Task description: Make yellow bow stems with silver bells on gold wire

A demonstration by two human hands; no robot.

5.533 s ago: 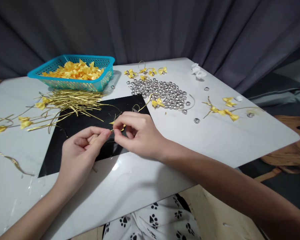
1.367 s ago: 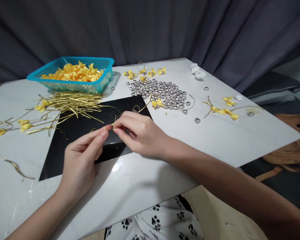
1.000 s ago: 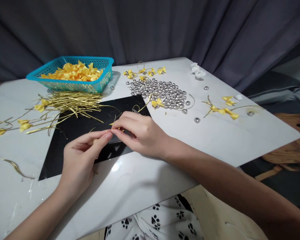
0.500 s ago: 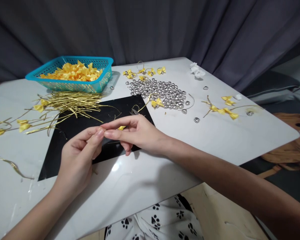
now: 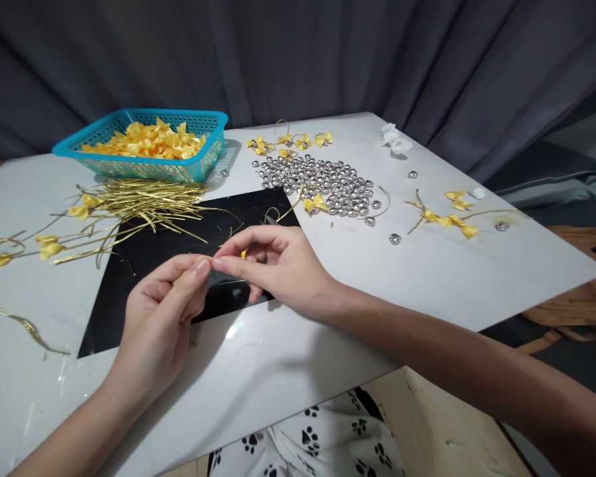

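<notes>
My left hand [image 5: 166,308] is closed, its thumb and forefinger pinching a thin gold cord [image 5: 211,258] above the black sheet [image 5: 110,311]. My right hand [image 5: 273,262] pinches the same cord a short way to the right, the fingertips of both hands almost touching. Beneath the right hand's fingers shows a bit of yellow ribbon bow [image 5: 244,254]; most of it is hidden. Behind that hand, the dark tip of a pointed tool [image 5: 269,220] and a loop of gold cord lie on the sheet.
A blue basket [image 5: 213,142] holds yellow ribbon bows. In front of it lies a heap of gold cords [image 5: 144,205]. Silver beads [image 5: 322,182] are spread at the table's middle, with finished-looking bow loops [image 5: 302,141] behind. More bows on cords [image 5: 447,220] lie at right.
My hands have drawn slightly apart at the fingertips, and a short stretch of gold cord now shows between them. The view has shifted a little.
</notes>
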